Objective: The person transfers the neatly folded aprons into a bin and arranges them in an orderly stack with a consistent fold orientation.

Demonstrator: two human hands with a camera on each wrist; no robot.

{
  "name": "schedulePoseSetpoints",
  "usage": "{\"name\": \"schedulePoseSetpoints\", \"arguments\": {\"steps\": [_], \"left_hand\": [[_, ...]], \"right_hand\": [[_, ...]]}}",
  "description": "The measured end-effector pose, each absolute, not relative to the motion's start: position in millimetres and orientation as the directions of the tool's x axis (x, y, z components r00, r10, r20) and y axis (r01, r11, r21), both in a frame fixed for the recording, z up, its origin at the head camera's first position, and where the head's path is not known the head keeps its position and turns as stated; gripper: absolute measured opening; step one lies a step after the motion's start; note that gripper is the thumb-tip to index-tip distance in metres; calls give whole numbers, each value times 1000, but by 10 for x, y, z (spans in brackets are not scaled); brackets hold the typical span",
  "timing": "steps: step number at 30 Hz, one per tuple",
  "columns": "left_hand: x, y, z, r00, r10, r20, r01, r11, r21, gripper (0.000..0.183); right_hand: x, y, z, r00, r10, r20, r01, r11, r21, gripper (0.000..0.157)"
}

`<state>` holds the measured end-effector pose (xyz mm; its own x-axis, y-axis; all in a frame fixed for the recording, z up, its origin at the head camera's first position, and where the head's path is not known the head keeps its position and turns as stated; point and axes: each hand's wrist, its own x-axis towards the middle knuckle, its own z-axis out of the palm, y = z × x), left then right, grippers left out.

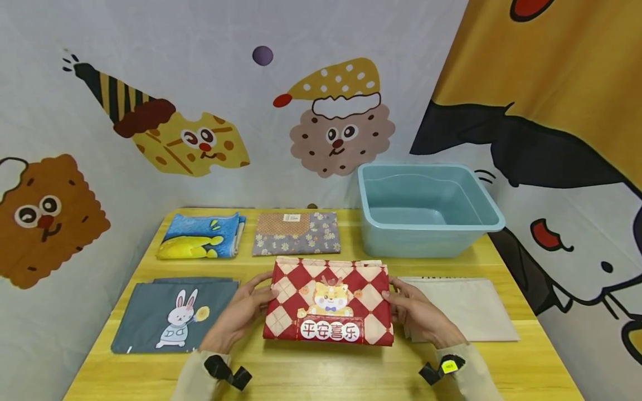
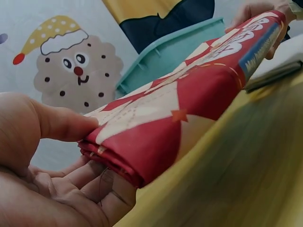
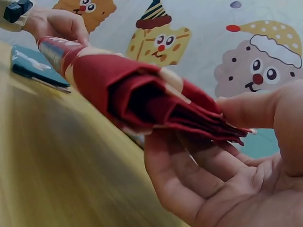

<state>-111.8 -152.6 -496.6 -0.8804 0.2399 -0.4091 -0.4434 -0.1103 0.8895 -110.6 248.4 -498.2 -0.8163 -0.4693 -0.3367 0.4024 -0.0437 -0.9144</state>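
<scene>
A folded cloth (image 1: 328, 301) in red and cream diamonds, printed with a cartoon dog and white lettering, is held between both hands over the front middle of the table. My left hand (image 1: 241, 312) grips its left end, thumb on top and fingers underneath. At the opposite end, my right hand (image 1: 421, 312) pinches the layers between thumb and fingers. Several loose folds of the cloth (image 3: 156, 101) show at that end in the right wrist view. In the left wrist view, the cloth (image 2: 156, 123) has a rounded, folded edge.
A grey-blue folded cloth with a rabbit (image 1: 145, 317) lies left, a cream folded one (image 1: 466, 309) right. Behind are a blue-and-yellow folded cloth (image 1: 200, 236) and a grey floral one (image 1: 301, 236). A light blue plastic tub (image 1: 426, 242) stands at the back right of the wooden table (image 1: 321, 370).
</scene>
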Motion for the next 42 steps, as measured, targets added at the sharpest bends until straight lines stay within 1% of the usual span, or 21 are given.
{"name": "schedulePoseSetpoints", "arguments": {"steps": [6, 10, 13, 18, 25, 31, 35, 40, 42], "left_hand": [[-1134, -1470, -4875, -885, 213, -414, -446, -131, 885, 66], [-1137, -1442, -4817, -891, 217, -398, -432, -143, 890, 66], [-1144, -1417, -4780, -891, 228, -392, -429, -142, 892, 65], [-1186, -1352, -4709, -891, 225, -395, -431, -144, 891, 61], [-1283, -1234, -4576, -901, 218, -376, -408, -129, 904, 58], [-1361, -1142, -4454, -904, 257, -341, -380, -119, 917, 58], [-1402, -1083, -4378, -907, 278, -318, -356, -99, 929, 59], [-1456, -1000, -4287, -909, 286, -303, -340, -88, 936, 58], [-1484, -962, -4255, -909, 285, -303, -340, -92, 936, 57]], "right_hand": [[-1116, 2514, -4869, -834, -470, -290, 374, -94, -923, 71], [-1116, 2530, -4787, -845, -467, -262, 358, -129, -925, 68], [-1118, 2544, -4718, -856, -443, -265, 350, -119, -929, 65], [-1139, 2588, -4605, -872, -404, -276, 337, -88, -937, 67], [-1169, 2689, -4435, -895, -368, -252, 301, -82, -950, 58], [-1174, 2803, -4294, -909, -348, -230, 272, -77, -959, 60], [-1172, 2879, -4206, -916, -337, -216, 247, -52, -968, 54], [-1203, 2965, -4107, -922, -336, -193, 228, -68, -971, 52], [-1225, 2997, -4075, -925, -330, -188, 223, -71, -972, 49]]}}
